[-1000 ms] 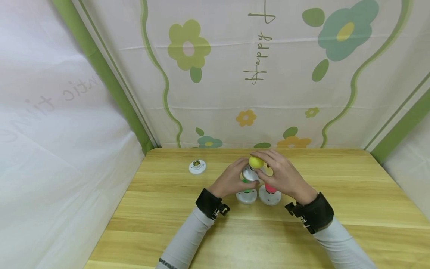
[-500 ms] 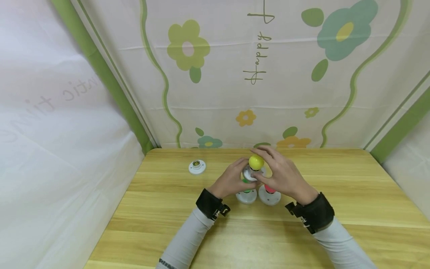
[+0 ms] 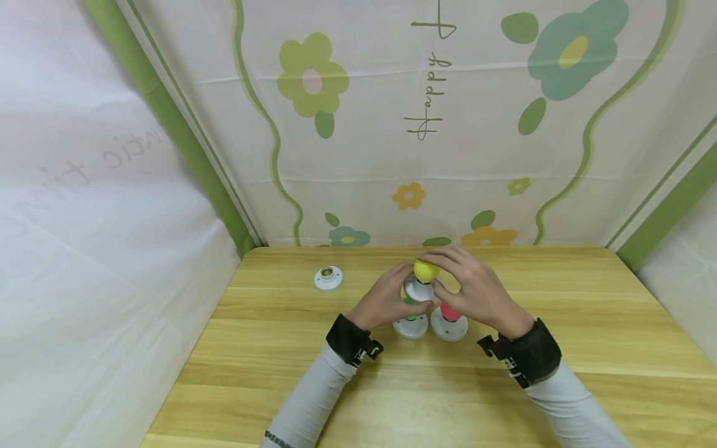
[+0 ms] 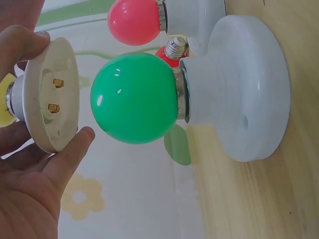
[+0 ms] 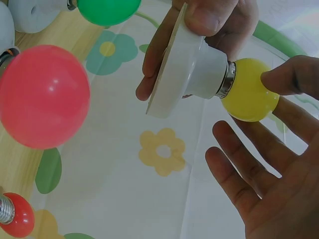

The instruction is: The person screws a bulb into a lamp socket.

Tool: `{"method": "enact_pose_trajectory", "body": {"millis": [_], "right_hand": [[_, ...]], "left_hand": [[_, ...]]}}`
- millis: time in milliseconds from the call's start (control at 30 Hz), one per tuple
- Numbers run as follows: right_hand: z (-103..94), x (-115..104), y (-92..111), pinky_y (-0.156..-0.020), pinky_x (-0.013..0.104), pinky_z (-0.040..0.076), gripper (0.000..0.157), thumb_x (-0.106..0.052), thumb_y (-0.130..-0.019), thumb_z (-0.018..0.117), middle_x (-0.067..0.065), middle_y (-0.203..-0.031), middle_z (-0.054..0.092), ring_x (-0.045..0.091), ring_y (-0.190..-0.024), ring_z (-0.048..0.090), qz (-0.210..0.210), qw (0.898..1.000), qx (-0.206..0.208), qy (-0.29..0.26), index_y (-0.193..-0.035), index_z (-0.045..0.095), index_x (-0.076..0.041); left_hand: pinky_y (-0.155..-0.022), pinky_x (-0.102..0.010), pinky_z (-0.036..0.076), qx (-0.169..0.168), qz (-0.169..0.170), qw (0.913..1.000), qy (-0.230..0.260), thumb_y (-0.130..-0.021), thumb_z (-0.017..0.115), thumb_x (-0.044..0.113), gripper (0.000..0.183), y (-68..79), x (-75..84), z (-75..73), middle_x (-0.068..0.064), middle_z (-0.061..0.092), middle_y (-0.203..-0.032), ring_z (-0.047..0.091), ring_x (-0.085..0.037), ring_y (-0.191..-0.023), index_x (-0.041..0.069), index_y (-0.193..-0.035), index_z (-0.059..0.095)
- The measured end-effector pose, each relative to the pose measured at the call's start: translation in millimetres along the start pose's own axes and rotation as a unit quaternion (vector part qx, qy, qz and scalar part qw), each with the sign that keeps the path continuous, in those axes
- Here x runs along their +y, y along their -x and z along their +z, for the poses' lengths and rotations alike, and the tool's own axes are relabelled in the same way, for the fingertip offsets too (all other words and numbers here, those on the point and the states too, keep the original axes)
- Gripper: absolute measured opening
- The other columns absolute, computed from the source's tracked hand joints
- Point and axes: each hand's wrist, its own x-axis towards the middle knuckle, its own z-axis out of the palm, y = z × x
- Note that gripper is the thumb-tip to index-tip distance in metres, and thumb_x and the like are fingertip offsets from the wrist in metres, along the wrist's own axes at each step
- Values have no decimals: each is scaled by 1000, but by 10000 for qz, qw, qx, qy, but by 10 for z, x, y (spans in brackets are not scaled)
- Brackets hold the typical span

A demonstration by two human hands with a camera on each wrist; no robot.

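Head view, right of centre: both hands meet over a yellow bulb (image 3: 426, 271) seated in a white socket (image 3: 416, 290). The left hand (image 3: 383, 298) grips the socket, its thumb and fingers spread to span the round base and curled against the rim. The right hand (image 3: 476, 286) holds the bulb lightly between thumb and a bent finger; the right wrist view shows its other fingers parted and nearly straight.

In the left wrist view, the held socket's underside faces a green bulb (image 4: 134, 98) at centre, with a gap between, and shows two brass-coloured screws. The green bulb sits in its own white base (image 3: 411, 330), beside a pink bulb (image 5: 44, 97) in another white base (image 3: 450, 330). A small red bulb (image 5: 22, 216) with a bare metal screw cap shows at lower left of the right wrist view. Left of centre in the head view, a separate white holder (image 3: 328, 278) rests on the wooden tabletop (image 3: 269, 361), its brassy hole facing up.

At upper centre, the flowered curtain (image 3: 370, 155) carries "Happy" in script, turned sideways, with part of another letter at the top edge. On the left curtain (image 3: 67, 298), faint mirrored lettering reads "ntic time". White marks on the black wristbands (image 3: 529, 358) and dark print on the left sleeve (image 3: 308, 398) are too small to read.
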Motion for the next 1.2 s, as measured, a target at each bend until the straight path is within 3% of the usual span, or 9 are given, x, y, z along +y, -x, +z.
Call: {"method": "enact_pose_trajectory", "body": {"millis": [333,767,900,1000,1100,1200], "right_hand": [[10,5,-3,-73,36,56,46,-30,-85,69,0,-124,59,16,-108,54,173,9994,75,285,-128,62,-17],[20,16,3,-66,34,53,50,-42,-78,77,3,-110,59,14,-91,55,298,9980,162,532,-116,63,-13],[16,21,1,-77,41,54,60,-45,-79,75,6,-126,53,20,-108,53,225,9984,94,510,-126,58,-12],[4,21,-2,-90,48,49,60,-36,-83,70,8,-140,45,24,-124,44,143,9994,-18,315,-135,53,-12],[-8,16,-2,-100,55,41,59,-22,-83,62,6,-145,43,23,-129,38,73,9998,-169,13,-140,49,-14],[-17,8,3,-100,56,40,60,-14,-81,58,5,-142,48,23,-128,39,47,9995,-244,-193,-140,51,-17]], "left_hand": [[-95,-18,46,-25,94,9999,-100,-83,75,32,68,0,-9,9,-4,50,-134,50,-9,-117,10,-140,44],[-92,-16,46,-75,54,9998,-173,-84,72,35,65,-5,8,24,-2,51,-131,50,-6,-114,11,-139,45],[-93,-16,46,-82,74,9998,-169,-84,73,36,68,0,12,26,-1,51,-132,49,-6,-115,12,-140,43],[-95,-17,45,-73,102,9999,-119,-83,74,34,68,-2,16,26,-2,51,-132,49,-6,-116,11,-140,43],[-95,-17,45,-81,109,9999,-66,-83,74,32,68,-3,16,23,-2,51,-131,50,-7,-115,11,-140,43],[-94,-17,46,-115,124,9998,-56,-84,73,31,69,-2,17,15,-4,51,-131,51,-8,-115,10,-141,41]]}}
